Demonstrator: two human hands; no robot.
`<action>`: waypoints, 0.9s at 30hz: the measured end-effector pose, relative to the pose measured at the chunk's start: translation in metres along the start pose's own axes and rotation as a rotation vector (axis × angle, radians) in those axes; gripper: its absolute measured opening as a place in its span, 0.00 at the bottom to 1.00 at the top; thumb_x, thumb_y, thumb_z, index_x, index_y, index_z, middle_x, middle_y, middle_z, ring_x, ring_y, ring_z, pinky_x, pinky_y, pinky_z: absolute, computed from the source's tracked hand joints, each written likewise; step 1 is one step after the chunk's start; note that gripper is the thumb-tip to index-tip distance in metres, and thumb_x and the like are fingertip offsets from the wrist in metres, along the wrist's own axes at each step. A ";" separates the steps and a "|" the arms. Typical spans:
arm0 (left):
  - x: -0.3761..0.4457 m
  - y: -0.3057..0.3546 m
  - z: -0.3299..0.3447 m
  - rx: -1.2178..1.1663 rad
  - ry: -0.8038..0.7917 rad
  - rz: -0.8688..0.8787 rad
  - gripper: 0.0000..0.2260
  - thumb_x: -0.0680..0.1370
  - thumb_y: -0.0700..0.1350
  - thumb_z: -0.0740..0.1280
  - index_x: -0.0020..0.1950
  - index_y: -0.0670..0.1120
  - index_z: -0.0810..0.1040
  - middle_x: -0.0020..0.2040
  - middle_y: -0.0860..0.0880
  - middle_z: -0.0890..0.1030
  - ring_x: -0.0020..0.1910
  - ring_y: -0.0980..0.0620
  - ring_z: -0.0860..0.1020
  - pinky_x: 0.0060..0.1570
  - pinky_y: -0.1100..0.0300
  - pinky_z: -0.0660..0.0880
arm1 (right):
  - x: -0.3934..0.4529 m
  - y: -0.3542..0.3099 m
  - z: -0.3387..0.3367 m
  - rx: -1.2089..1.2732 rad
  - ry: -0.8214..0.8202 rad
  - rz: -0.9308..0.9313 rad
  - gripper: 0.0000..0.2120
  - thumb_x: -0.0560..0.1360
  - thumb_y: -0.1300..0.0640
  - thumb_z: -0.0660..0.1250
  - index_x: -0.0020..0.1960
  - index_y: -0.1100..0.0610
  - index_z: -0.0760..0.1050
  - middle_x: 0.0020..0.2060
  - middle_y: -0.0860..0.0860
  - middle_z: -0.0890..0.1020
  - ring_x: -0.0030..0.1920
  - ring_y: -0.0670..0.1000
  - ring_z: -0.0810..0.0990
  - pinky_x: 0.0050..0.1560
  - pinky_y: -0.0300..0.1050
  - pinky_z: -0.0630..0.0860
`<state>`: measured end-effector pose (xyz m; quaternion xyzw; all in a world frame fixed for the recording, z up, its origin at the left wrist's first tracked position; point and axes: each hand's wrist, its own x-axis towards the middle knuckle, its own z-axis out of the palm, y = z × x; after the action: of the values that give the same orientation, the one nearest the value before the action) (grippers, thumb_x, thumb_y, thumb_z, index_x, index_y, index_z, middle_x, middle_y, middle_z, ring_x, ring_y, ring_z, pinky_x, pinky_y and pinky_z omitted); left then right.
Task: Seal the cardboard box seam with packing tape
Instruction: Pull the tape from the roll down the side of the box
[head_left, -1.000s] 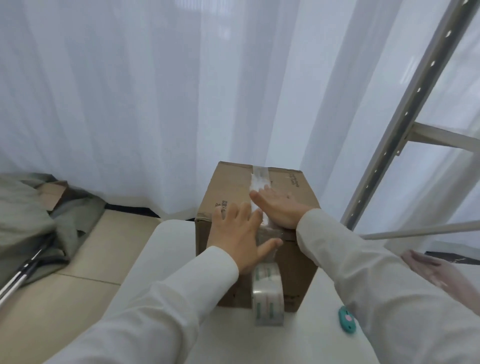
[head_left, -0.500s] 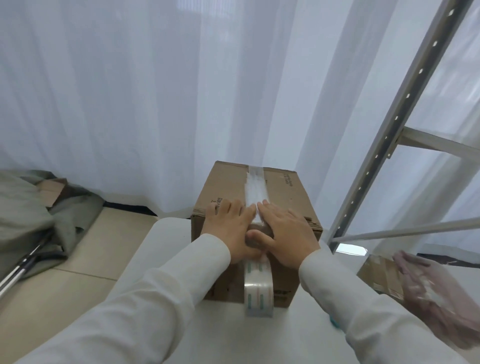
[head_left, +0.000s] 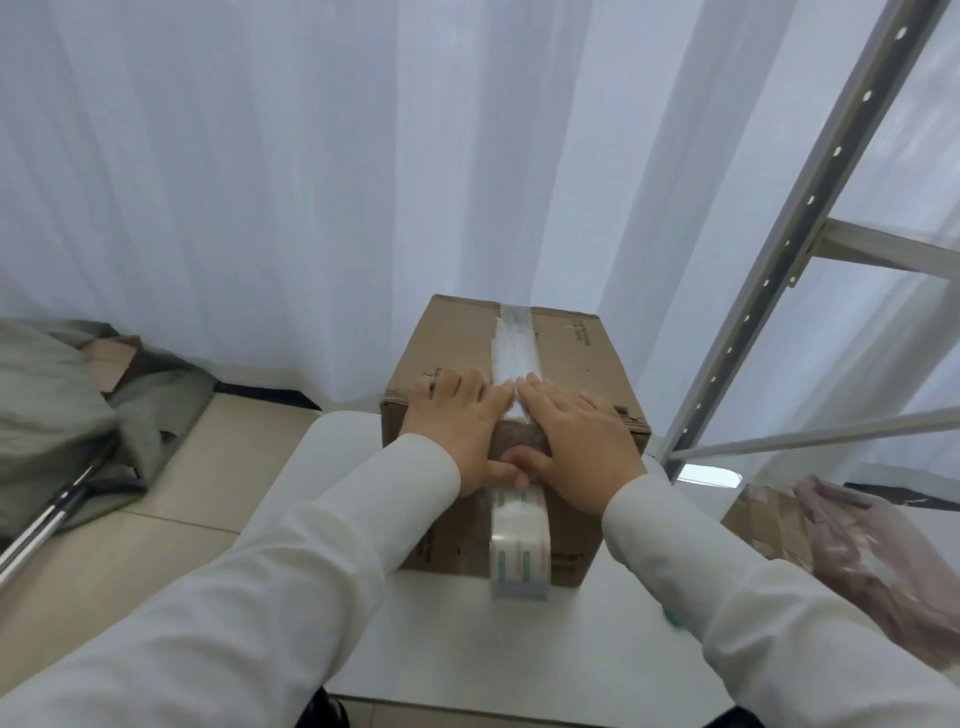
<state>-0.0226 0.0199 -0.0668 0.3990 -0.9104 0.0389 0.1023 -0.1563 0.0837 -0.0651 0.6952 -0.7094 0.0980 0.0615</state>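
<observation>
Cardboard box (head_left: 566, 374) on the white worktop (head_left: 597, 639), its top seam covered by a clear tape strip (head_left: 514, 348). Left hand (head_left: 457, 421) and right hand (head_left: 576, 436) lie flat and open, gripping nothing, pressing tape at the near edge. The packing tape roll (head_left: 519, 545) hangs uncut down the front; cutting appears to remain.

Storeroom or packing corner: slotted metal shelving upright (head_left: 810, 208); sheer white curtain (head_left: 260, 182); tiled floor (head_left: 104, 561)

Seam under fingers (head_left: 470, 402) hidden; box (head_left: 576, 358) print beyond fingertips too small to read; pink bag (head_left: 883, 561) blurred, edge-cut.
</observation>
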 end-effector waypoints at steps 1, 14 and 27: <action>0.000 0.001 0.001 0.014 0.019 0.000 0.39 0.68 0.69 0.60 0.72 0.53 0.52 0.66 0.47 0.63 0.65 0.45 0.60 0.65 0.48 0.57 | 0.000 -0.001 0.002 -0.014 0.022 0.003 0.33 0.75 0.41 0.58 0.75 0.50 0.52 0.75 0.47 0.58 0.75 0.47 0.56 0.74 0.48 0.51; 0.001 -0.008 0.005 0.002 0.091 0.035 0.28 0.76 0.61 0.56 0.73 0.55 0.52 0.66 0.48 0.65 0.65 0.45 0.61 0.65 0.50 0.58 | -0.002 0.004 0.001 -0.023 0.010 -0.056 0.29 0.78 0.46 0.57 0.75 0.50 0.51 0.76 0.47 0.58 0.75 0.47 0.56 0.74 0.45 0.50; -0.001 -0.008 0.007 0.011 0.125 0.042 0.30 0.74 0.57 0.62 0.73 0.56 0.54 0.66 0.49 0.65 0.65 0.46 0.62 0.65 0.51 0.57 | -0.003 -0.002 0.007 -0.013 0.067 -0.026 0.33 0.75 0.45 0.63 0.75 0.49 0.53 0.75 0.47 0.59 0.75 0.47 0.57 0.74 0.48 0.51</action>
<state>-0.0173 0.0145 -0.0741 0.3772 -0.9102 0.0707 0.1559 -0.1540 0.0854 -0.0722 0.7002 -0.6987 0.1156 0.0909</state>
